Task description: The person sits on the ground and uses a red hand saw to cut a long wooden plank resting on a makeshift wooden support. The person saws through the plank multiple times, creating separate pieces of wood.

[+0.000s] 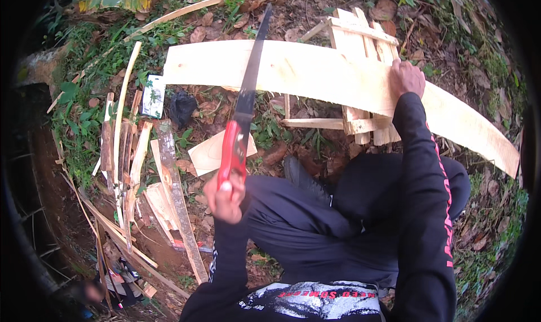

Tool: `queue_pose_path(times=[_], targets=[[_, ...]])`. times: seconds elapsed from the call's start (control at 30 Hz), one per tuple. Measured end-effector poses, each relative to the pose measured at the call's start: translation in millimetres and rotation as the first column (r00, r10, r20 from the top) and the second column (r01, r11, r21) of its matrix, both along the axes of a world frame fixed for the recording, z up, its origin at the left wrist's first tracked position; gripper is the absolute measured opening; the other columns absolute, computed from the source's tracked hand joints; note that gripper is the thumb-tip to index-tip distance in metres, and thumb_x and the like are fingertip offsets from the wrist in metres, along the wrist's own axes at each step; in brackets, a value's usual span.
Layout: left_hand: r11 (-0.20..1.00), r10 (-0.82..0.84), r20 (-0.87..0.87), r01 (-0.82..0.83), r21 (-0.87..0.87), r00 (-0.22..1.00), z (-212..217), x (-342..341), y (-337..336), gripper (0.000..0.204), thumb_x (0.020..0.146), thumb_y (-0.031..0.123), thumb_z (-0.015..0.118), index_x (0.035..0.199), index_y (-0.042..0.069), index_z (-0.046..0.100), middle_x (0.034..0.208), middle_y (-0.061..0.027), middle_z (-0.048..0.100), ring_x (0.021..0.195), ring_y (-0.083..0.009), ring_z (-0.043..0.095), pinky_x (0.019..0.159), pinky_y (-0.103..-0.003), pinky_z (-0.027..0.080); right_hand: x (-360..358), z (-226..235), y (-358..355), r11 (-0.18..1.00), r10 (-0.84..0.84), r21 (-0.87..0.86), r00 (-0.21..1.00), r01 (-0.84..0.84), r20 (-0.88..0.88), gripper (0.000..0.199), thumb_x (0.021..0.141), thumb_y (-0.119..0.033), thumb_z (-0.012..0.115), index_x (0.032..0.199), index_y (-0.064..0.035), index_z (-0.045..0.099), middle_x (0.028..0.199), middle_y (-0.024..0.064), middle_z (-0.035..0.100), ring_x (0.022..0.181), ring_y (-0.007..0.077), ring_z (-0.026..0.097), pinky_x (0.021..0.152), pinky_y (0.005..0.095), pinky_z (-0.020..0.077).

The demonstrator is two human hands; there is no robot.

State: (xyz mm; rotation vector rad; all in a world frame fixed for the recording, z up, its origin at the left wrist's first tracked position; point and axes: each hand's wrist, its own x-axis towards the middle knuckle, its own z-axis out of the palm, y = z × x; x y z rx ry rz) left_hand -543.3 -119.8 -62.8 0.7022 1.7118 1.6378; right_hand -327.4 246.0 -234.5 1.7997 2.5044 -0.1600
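Observation:
My left hand [224,201] is closed round the red handle of a hand saw [231,153]. Its dark blade points away from me and crosses over a long, pale wooden plank [315,68] left of the middle. Whether the teeth touch the wood, I cannot tell. The plank rests across a low stand of light wooden slats [358,116]. On the plank, above that stand, my right hand [408,78] grips with curled fingers, partly hidden by the wrist. A small pale board [211,156] lies on the ground beside the saw handle.
Several wood strips and offcuts [128,158] lie to the left, along with a long rough batten [179,201]. Near them are a white packet [153,96] and a black plastic bag [182,109]. Leaves and grass cover the ground. Tools [127,277] lie at lower left.

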Motion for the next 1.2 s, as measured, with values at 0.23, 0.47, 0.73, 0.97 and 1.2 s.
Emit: queue_pose_path(times=[0.23, 0.47, 0.73, 0.97, 1.2], targets=[[0.997, -0.023, 0.005, 0.023, 0.069, 1.000, 16, -5, 9, 0.032, 0.092, 0.025, 0.046, 0.075, -0.001, 0.051, 0.053, -0.0007, 0.042, 0.039, -0.0055, 0.032, 0.037, -0.021, 0.023, 2, 9, 14, 0.989, -0.147, -0.008, 0.974, 0.147, -0.173, 0.046, 0.094, -0.033, 0.037, 0.078, -0.0064, 0.070, 0.083, 0.0154, 0.069, 0.081, 0.0326, 0.065, 0.075, 0.0434, 0.0420], [0.992, -0.022, -0.124, 0.006, -0.124, 0.992, -3, -35, 129, 0.022, 0.087, 0.009, 0.045, 0.065, 0.005, 0.047, 0.055, 0.0055, 0.033, 0.047, -0.0038, 0.031, 0.044, -0.024, 0.019, -2, 17, 0, 0.995, -0.094, -0.055, 0.986, 0.087, -0.137, 0.036, 0.094, -0.028, 0.040, 0.089, -0.0078, 0.070, 0.086, 0.0134, 0.069, 0.082, 0.0304, 0.066, 0.072, 0.0429, 0.0426], [0.996, 0.094, 0.014, -0.094, 0.008, 0.996, 25, 34, -27, 0.038, 0.084, 0.031, 0.053, 0.071, -0.004, 0.052, 0.054, -0.0010, 0.042, 0.040, -0.0034, 0.032, 0.039, -0.018, 0.022, 11, -1, 12, 1.000, 0.024, 0.012, 0.999, -0.024, -0.040, 0.031, 0.094, -0.021, 0.040, 0.102, -0.0089, 0.066, 0.090, 0.0104, 0.070, 0.084, 0.0301, 0.066, 0.072, 0.0451, 0.0440], [0.980, -0.096, -0.297, 0.038, -0.196, 0.950, 32, -77, 66, 0.025, 0.091, 0.018, 0.045, 0.074, 0.002, 0.052, 0.060, -0.0026, 0.047, 0.053, -0.0119, 0.044, 0.051, -0.030, 0.034, -22, 16, -57, 0.999, -0.020, 0.041, 0.994, 0.024, -0.105, 0.022, 0.090, -0.015, 0.045, 0.095, -0.0064, 0.064, 0.084, 0.0125, 0.069, 0.083, 0.0338, 0.066, 0.074, 0.0478, 0.0482], [0.966, -0.042, -0.320, -0.042, -0.254, 0.947, 70, -44, -130, 0.047, 0.081, 0.042, 0.051, 0.070, -0.003, 0.058, 0.053, -0.0038, 0.050, 0.046, -0.0111, 0.050, 0.047, -0.025, 0.035, -47, 39, -88, 0.986, -0.141, 0.051, 0.964, 0.156, -0.227, 0.058, 0.097, -0.038, 0.034, 0.073, 0.0042, 0.067, 0.085, 0.0256, 0.066, 0.085, 0.0420, 0.062, 0.082, 0.0493, 0.0436]])
